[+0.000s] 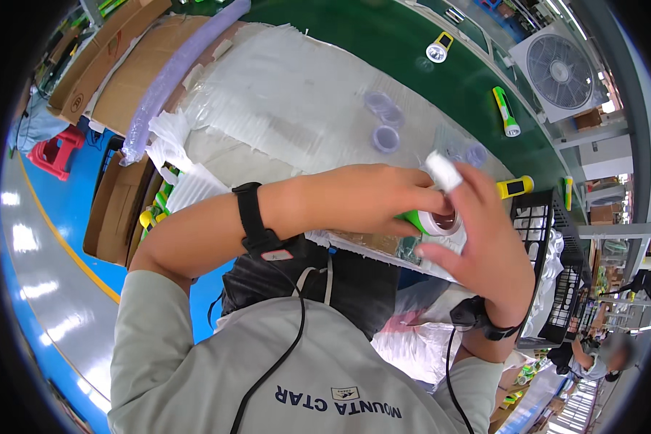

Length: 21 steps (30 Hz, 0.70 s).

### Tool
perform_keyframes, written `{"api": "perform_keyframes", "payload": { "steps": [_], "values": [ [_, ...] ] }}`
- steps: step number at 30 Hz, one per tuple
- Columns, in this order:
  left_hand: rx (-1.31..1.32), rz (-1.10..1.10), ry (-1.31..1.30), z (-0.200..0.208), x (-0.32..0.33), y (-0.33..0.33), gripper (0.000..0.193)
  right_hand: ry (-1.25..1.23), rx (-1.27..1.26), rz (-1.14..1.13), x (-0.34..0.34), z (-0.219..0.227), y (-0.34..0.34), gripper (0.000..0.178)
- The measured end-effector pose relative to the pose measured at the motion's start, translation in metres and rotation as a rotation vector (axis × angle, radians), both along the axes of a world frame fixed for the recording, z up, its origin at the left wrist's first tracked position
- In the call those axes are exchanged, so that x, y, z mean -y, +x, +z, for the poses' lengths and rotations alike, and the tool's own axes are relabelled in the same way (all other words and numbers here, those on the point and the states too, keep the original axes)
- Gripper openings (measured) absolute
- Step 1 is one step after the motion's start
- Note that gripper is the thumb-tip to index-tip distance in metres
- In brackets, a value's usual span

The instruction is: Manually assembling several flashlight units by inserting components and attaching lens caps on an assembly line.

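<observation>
Green-and-white tube (428, 223): in my left hand (380, 197), above the near edge of the worktable; clock centre for the positions below, twelve toward the top of view
Left hand: reaches in from nine o'clock; fingers curled, pinching the tube's green part
Right hand (481, 231): at four o'clock; thumb and fingers spread around the open white end; one fingertip wears a white wrap (443, 171); contact with the rim, I cannot tell
Clear plastic rings (385, 139): eleven o'clock, on the white sheet (289, 94)
Flashlights: silver-headed one (439, 48) at twelve; green one (506, 112) at one; yellow one (515, 187) at two
Black crate (566, 242): three o'clock; white items inside
Bubble-wrap roll (173, 79): ten o'clock; beside cardboard
</observation>
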<state>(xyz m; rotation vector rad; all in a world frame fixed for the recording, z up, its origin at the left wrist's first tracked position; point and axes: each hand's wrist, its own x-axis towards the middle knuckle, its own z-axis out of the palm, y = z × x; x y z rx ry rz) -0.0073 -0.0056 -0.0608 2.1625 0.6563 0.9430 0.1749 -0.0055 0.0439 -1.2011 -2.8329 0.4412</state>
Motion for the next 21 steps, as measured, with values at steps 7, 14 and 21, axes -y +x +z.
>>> {"api": "perform_keyframes", "payload": {
  "steps": [7, 14, 21],
  "values": [
    [0.0, -0.006, 0.027, -0.002, -0.002, 0.002, 0.027, 0.058, -0.1, 0.088, 0.0, -0.008, 0.006, 0.08],
    [0.039, -0.025, 0.036, 0.001, 0.0, 0.002, 0.036, 0.021, -0.104, 0.141, 0.006, -0.007, 0.001, 0.071],
    [-0.008, -0.028, -0.002, 0.002, 0.006, 0.005, 0.035, -0.037, -0.02, -0.02, 0.018, 0.0, -0.004, 0.061]
  ]
}}
